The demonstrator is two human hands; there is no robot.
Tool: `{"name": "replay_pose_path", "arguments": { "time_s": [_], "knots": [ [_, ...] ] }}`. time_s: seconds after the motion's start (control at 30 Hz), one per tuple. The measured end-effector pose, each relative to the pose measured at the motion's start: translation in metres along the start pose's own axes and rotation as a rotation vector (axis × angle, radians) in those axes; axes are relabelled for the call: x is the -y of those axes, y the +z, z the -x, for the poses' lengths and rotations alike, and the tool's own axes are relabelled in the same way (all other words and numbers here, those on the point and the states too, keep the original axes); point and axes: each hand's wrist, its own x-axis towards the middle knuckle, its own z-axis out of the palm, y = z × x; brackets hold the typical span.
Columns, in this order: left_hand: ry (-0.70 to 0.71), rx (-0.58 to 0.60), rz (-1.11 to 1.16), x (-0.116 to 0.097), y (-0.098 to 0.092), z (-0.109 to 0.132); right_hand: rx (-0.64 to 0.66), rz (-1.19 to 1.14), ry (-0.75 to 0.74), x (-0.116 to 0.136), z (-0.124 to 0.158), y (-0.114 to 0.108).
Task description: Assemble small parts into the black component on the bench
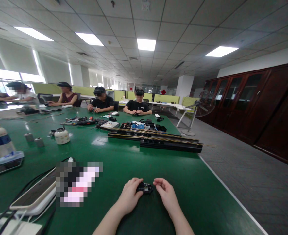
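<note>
Both my hands pinched on the black part (pixel 145 187): left hand (pixel 130 195) on its left end, right hand (pixel 167 194) on its right, low over the green table (pixel 183 173), near its front edge

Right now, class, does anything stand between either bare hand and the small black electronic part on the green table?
Nothing visible does. The left hand and the right hand grip the small black electronic part from either end, over the green table. A flat white device lies off to the left, apart from both hands.
</note>
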Motion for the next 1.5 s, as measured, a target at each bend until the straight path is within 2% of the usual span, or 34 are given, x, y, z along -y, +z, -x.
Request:
{"name": "replay_pose_path", "arguments": {
  "time_s": [0.77,0.97,1.2,1.5],
  "knots": [
    [0.0,0.009,0.008,0.001,0.0,-0.001,0.003,0.003,-0.003,0.0,0.0,0.001],
    [0.008,-0.004,0.011,0.002,0.002,-0.001,0.024,0.15,-0.048,-0.001,0.002,0.002],
    [0.009,-0.001,0.011,0.0,0.0,-0.001,0.079,0.413,-0.126,0.011,0.012,0.008],
    [0.015,-0.003,0.028,0.001,0.001,-0.001,0.122,0.499,-0.152,0.015,0.015,0.011]
  ]
}}
